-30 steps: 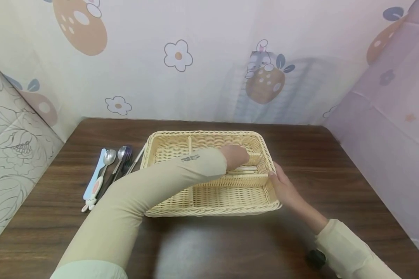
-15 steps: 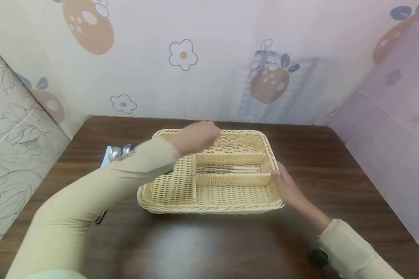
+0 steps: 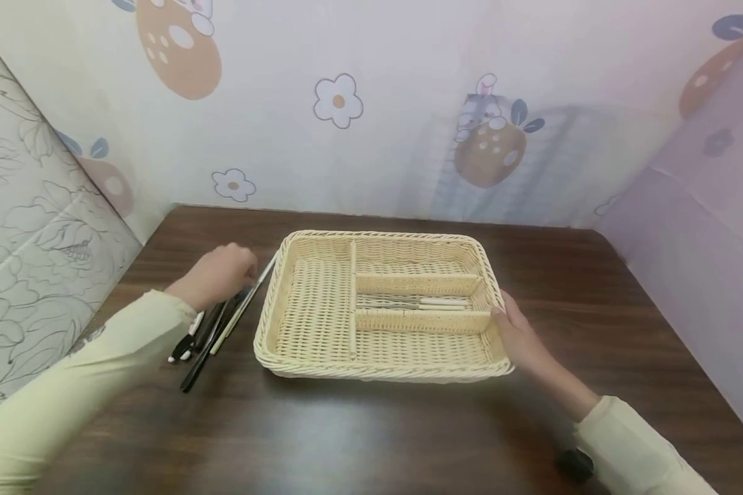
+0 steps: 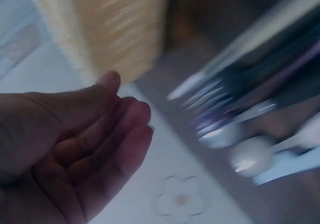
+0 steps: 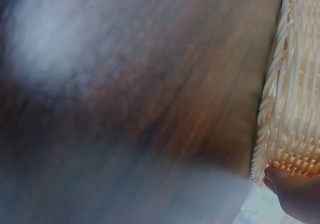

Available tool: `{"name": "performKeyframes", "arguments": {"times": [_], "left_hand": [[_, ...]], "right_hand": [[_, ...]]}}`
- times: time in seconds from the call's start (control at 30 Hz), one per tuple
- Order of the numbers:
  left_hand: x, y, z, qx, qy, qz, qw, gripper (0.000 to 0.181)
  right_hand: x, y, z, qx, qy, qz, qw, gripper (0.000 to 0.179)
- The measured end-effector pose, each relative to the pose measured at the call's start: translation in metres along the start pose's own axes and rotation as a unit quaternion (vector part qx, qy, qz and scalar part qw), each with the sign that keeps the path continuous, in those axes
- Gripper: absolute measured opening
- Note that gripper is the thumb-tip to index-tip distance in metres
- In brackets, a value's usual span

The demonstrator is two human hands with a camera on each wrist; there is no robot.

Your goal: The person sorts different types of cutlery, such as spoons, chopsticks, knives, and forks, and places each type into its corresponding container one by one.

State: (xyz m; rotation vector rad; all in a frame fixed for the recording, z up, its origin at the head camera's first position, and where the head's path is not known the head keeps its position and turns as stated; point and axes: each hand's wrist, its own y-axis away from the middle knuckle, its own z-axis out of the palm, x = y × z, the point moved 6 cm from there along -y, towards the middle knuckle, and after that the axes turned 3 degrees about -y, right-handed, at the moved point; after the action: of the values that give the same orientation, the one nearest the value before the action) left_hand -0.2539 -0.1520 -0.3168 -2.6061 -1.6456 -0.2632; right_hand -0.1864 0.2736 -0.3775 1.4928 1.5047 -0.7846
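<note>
A cream wicker basket (image 3: 384,373) with compartments stands mid-table, and my right hand (image 3: 523,337) grips its right rim, thumb on the edge. Thin metal chopsticks with white ends (image 3: 442,304) lie in its narrow middle compartment. My left hand (image 3: 219,275) hovers over the cutlery left of the basket, its fingers loosely bent and holding nothing. In the left wrist view, blurred forks (image 4: 207,101), a spoon (image 4: 252,156), a light blue strip (image 4: 287,170) and pale sticks (image 4: 235,53) lie beside that hand. In the head view the hand hides part of this group.
The dark wooden table (image 3: 347,440) meets a patterned wall covering (image 3: 396,151) at its back edge. Similar coverings flank both sides. A small black object (image 3: 574,466) sits beside the right sleeve. Dark handles (image 3: 195,375) point toward the near edge.
My left hand has left the basket's middle compartment and swung left to above the cutlery. My right hand stays at the basket's right rim. The head view has shifted slightly.
</note>
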Motion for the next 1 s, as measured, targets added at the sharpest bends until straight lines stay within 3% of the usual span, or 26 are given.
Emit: {"name": "performKeyframes", "arguments": {"times": [0.1, 0.23, 0.43, 0.63, 1.0], "left_hand": [[-0.007, 0.004, 0.02, -0.002, -0.018, -0.012, 0.9998, 0.026], [-0.01, 0.001, 0.036, 0.008, -0.035, -0.017, 0.9992, 0.025], [-0.015, -0.003, 0.043, 0.008, -0.052, -0.02, 0.9984, 0.013], [-0.017, -0.008, 0.05, -0.006, -0.059, -0.03, 0.9978, 0.012], [-0.018, -0.017, 0.058, 0.015, -0.063, -0.068, 0.9956, 0.009]], "right_hand": [[0.0, 0.001, -0.003, 0.0, -0.002, -0.001, 1.0, 0.054], [0.0, 0.002, -0.005, -0.004, -0.013, 0.0, 0.9999, 0.055], [0.0, 0.001, -0.001, -0.011, -0.019, 0.008, 0.9997, 0.055], [0.001, 0.0, 0.001, -0.01, -0.016, 0.007, 0.9998, 0.055], [0.003, -0.002, 0.002, -0.015, -0.034, 0.004, 0.9993, 0.055]]}}
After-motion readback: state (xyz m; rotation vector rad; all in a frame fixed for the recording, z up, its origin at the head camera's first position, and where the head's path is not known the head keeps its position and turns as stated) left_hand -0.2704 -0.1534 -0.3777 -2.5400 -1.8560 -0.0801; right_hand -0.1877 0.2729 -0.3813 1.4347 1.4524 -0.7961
